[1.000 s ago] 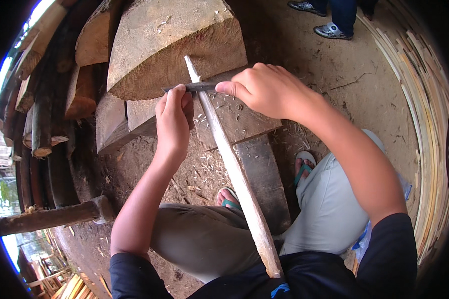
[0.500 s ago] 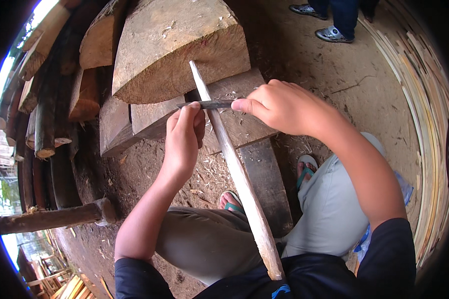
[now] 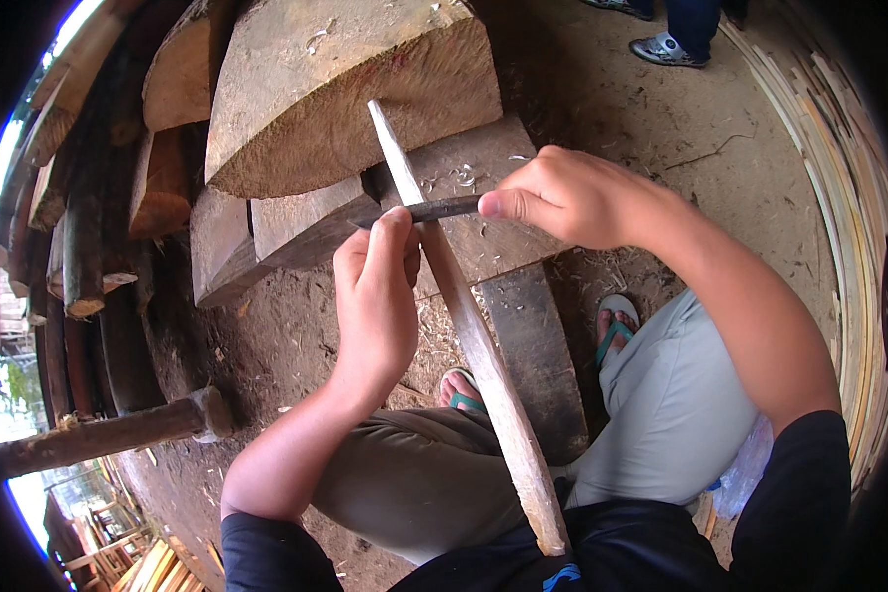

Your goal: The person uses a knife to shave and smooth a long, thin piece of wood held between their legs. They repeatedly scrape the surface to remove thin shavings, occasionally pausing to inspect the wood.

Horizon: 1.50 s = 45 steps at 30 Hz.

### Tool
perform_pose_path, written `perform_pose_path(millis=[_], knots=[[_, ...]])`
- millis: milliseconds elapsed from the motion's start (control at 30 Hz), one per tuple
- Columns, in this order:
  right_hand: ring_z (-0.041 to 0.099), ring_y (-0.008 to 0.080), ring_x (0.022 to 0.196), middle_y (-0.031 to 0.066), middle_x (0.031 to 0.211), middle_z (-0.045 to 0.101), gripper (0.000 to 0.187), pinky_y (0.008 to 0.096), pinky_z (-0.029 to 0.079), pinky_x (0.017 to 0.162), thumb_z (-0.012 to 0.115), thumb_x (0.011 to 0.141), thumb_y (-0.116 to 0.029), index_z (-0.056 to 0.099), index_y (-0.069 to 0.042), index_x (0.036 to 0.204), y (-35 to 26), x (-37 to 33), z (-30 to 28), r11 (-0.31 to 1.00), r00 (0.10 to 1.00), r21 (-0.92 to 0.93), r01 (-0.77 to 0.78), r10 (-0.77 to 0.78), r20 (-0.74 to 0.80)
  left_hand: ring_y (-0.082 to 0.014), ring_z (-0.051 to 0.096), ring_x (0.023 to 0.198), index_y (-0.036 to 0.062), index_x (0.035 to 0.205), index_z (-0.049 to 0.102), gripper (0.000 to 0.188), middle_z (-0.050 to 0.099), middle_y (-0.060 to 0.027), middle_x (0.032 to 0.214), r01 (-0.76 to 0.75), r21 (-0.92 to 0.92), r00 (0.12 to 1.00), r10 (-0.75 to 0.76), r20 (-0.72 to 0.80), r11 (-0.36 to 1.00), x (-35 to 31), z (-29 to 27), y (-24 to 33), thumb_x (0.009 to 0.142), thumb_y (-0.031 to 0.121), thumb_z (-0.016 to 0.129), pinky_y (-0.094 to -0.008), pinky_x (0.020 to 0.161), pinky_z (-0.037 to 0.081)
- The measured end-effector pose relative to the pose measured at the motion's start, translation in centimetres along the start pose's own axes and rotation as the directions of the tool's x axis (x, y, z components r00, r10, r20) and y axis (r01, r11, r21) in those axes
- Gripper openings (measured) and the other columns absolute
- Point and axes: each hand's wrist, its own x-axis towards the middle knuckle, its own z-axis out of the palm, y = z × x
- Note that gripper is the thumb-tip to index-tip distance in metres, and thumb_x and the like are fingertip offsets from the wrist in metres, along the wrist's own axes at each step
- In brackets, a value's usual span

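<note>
Against big log end (image 3: 350, 84): tip of long wooden stick (image 3: 474, 335) propped, lower end at waist. Across stick: dark metal blade (image 3: 442, 208) laid flat, gripped at both ends. Left hand (image 3: 373, 296) clenched on left end; right hand (image 3: 572, 197) clenched on right end. Below: flat wooden blocks (image 3: 483, 187), shavings on dirt ground (image 3: 651, 109).

The blade's (image 3: 444, 208) left end is hidden inside the left hand (image 3: 375, 296), its right end inside the right hand (image 3: 562, 197). The stick's (image 3: 474, 335) lower end disappears against the dark shirt (image 3: 622, 548). A bystander's legs (image 3: 696, 20) are cut off by the top edge.
</note>
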Motion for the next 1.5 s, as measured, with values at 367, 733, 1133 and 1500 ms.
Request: perform_pose_path(millis=[367,733,1133,1500], knots=[[0.060,0.0334,0.055,0.0201,0.059,0.059,0.062,0.0451,0.046,0.060,0.048,0.100,-0.054,0.068,0.000,0.075,-0.5,1.7,-0.1,0.997,0.998,-0.080,0.004,-0.008,-0.057,-0.0070,0.033,0.052,0.0120,0.070,0.050,0.038,0.039,0.0040,0.059,-0.171,0.168,0.985,0.174,-0.003,0.971,2.5,-1.3,-0.1,0.099,0.036,0.048,-0.0271,0.049,0.025],[0.058,0.0337,0.058,0.0214,0.062,0.060,0.066,0.0442,0.046,0.063,0.047,0.100,-0.055,0.061,0.001,0.069,0.0,2.2,0.6,1.000,0.994,0.004,0.011,-0.011,-0.112,-0.0071,0.031,0.053,0.0106,0.069,0.047,0.038,0.038,0.0042,0.060,-0.127,0.087,0.992,0.126,0.014,0.988,3.2,-1.2,0.1,0.101,0.031,0.044,-0.0282,0.050,0.025],[0.040,0.0231,0.048,0.0155,0.050,0.043,0.066,0.0425,0.037,0.054,0.044,0.103,-0.050,0.054,0.005,0.070,0.2,2.0,0.2,1.000,0.995,-0.019,0.023,-0.025,-0.101,-0.0079,0.030,0.054,0.0104,0.069,0.048,0.038,0.039,0.0037,0.061,0.025,0.059,0.999,-0.027,0.020,0.998,2.8,-0.9,0.9,0.102,0.029,0.043,-0.0292,0.051,0.025],[0.062,0.0364,0.061,0.0223,0.062,0.061,0.065,0.0462,0.048,0.066,0.046,0.101,-0.052,0.064,0.002,0.071,-0.3,3.4,0.1,1.000,0.990,-0.012,-0.028,0.026,-0.139,-0.0082,0.033,0.055,0.0110,0.071,0.049,0.037,0.041,0.0033,0.063,-0.125,0.180,0.991,0.129,-0.014,0.976,5.2,-1.4,1.2,0.103,0.028,0.042,-0.0276,0.052,0.026]])
